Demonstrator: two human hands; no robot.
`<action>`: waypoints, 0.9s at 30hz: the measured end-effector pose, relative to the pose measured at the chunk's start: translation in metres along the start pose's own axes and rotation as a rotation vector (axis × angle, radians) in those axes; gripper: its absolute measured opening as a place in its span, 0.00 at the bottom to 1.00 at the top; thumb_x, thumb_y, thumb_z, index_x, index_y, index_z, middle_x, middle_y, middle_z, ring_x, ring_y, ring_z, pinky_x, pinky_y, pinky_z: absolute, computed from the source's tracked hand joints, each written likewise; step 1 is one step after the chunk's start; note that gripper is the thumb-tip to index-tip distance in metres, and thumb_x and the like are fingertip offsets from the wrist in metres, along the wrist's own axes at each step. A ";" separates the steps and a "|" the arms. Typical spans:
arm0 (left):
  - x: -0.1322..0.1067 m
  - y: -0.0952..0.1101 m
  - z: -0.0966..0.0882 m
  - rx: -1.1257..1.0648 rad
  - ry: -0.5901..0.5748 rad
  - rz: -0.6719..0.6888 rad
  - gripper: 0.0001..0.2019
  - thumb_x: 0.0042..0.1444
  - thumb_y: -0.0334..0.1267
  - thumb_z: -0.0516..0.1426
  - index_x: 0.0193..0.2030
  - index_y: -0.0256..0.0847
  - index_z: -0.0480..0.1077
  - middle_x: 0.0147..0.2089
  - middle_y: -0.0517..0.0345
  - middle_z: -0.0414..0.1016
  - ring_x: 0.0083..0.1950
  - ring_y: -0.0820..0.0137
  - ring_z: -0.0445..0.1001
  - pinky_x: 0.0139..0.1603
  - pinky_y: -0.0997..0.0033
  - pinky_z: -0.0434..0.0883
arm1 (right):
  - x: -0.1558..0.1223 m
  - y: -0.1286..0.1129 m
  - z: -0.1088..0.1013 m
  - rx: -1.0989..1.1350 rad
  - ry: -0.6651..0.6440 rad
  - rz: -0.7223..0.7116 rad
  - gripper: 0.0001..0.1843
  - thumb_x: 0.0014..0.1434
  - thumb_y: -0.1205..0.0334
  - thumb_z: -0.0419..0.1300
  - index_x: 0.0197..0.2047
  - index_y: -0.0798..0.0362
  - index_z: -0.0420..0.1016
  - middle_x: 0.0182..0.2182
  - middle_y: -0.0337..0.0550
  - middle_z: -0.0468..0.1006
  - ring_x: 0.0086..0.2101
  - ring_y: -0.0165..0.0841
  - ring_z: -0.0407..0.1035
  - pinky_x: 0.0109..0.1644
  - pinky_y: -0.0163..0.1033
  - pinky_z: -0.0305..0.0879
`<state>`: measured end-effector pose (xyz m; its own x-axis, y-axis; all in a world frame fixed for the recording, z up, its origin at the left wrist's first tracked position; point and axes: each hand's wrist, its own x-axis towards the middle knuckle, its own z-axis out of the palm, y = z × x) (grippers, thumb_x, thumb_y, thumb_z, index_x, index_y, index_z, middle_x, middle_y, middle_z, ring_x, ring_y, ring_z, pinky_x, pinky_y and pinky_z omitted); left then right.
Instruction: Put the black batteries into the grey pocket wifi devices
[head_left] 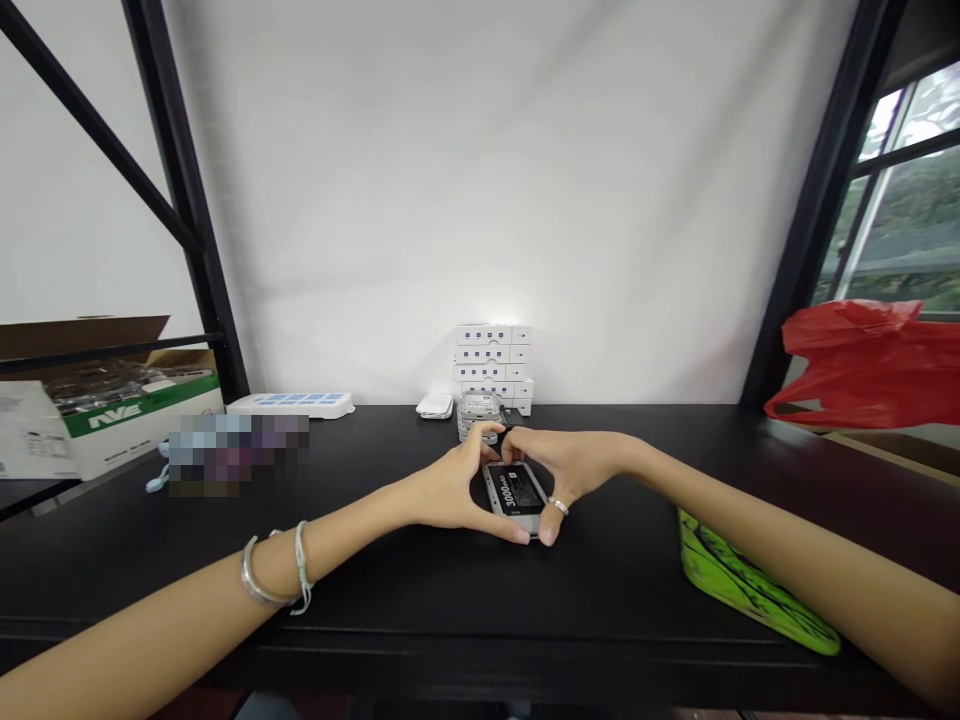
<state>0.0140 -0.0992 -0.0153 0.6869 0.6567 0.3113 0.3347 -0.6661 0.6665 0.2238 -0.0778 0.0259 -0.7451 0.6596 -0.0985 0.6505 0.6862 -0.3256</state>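
Observation:
A flat, phone-like device with its back off (537,522) lies near the middle of the black table, its grey frame around a black battery (517,490) marked 3000. My left hand (454,490) curves round its left side, thumb at the near edge and fingers at the far end. From the other side my right hand (566,465) has its thumb on the near edge too, with bent fingers at the far end. Between them both hands hold the device; its far end is partly hidden by fingers. Just behind stands a stack of clear and grey flat pieces (478,408).
White boxes (487,357) are stacked against the wall, beside small white flat pieces (435,405). A power strip (292,404) and an open carton (142,425) are at left. At right are a bright green, black-patterned flat object (739,590) and a red plastic bag (862,360).

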 end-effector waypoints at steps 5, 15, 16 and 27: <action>0.001 0.001 0.000 0.035 0.019 -0.028 0.52 0.35 0.49 0.68 0.62 0.45 0.43 0.52 0.46 0.66 0.57 0.53 0.65 0.57 0.48 0.63 | 0.006 -0.004 -0.003 -0.036 -0.058 -0.001 0.45 0.27 0.38 0.69 0.45 0.52 0.63 0.44 0.46 0.66 0.44 0.46 0.63 0.47 0.48 0.64; 0.002 0.005 -0.001 0.099 0.049 -0.039 0.53 0.32 0.51 0.69 0.62 0.45 0.44 0.52 0.45 0.66 0.57 0.50 0.64 0.57 0.45 0.62 | 0.017 -0.003 -0.003 -0.101 -0.062 0.102 0.60 0.17 0.39 0.71 0.53 0.58 0.60 0.49 0.53 0.62 0.52 0.55 0.57 0.55 0.56 0.57; 0.002 0.005 0.000 0.091 0.052 -0.031 0.53 0.32 0.51 0.69 0.62 0.45 0.44 0.52 0.45 0.66 0.57 0.50 0.65 0.56 0.46 0.63 | 0.015 -0.003 -0.003 -0.074 -0.031 0.078 0.60 0.16 0.40 0.71 0.54 0.58 0.59 0.48 0.52 0.62 0.51 0.54 0.57 0.55 0.54 0.58; 0.001 -0.011 0.002 0.020 0.094 -0.087 0.59 0.34 0.51 0.68 0.64 0.44 0.31 0.51 0.43 0.66 0.57 0.53 0.65 0.57 0.44 0.61 | 0.001 0.020 -0.020 0.669 0.038 0.046 0.32 0.39 0.60 0.70 0.43 0.48 0.56 0.26 0.32 0.71 0.28 0.31 0.69 0.33 0.38 0.67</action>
<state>0.0123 -0.0921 -0.0241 0.5914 0.7420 0.3158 0.4038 -0.6115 0.6805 0.2389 -0.0570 0.0375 -0.7049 0.7026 -0.0973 0.4411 0.3268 -0.8358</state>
